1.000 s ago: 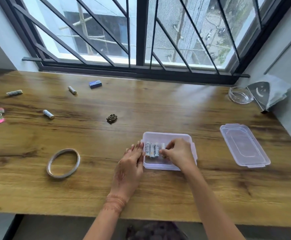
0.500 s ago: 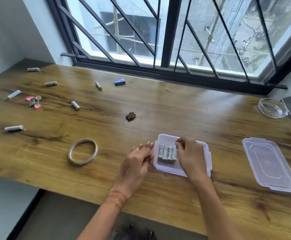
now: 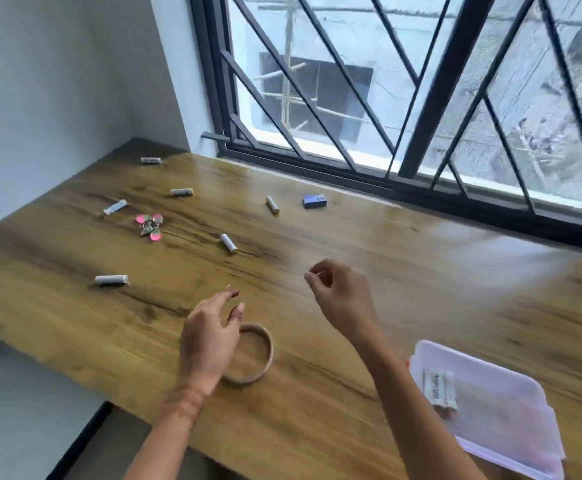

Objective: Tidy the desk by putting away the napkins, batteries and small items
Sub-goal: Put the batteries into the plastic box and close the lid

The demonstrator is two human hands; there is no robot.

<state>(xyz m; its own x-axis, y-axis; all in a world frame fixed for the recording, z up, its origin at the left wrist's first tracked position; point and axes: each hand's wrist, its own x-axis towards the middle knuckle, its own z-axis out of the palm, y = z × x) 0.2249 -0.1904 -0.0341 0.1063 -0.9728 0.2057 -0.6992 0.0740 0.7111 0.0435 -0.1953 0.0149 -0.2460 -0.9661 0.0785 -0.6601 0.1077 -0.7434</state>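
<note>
Several loose batteries lie on the wooden desk; the nearest ones are at the left and further back in the middle. My left hand hovers with fingers apart over the left side of a tape ring and holds nothing. My right hand is raised over the desk's middle, fingers curled with thumb and forefinger together, nothing visible in it. The clear plastic box sits at the lower right with batteries inside, blurred.
A pink spinner-like trinket and a small blue box lie toward the back left. More batteries sit near the left wall. The barred window runs along the desk's far edge. The desk's front edge is close below my arms.
Both hands have left the plastic box and moved left and up. My view has swung left, so the box now sits at the lower right and its lid is out of view.
</note>
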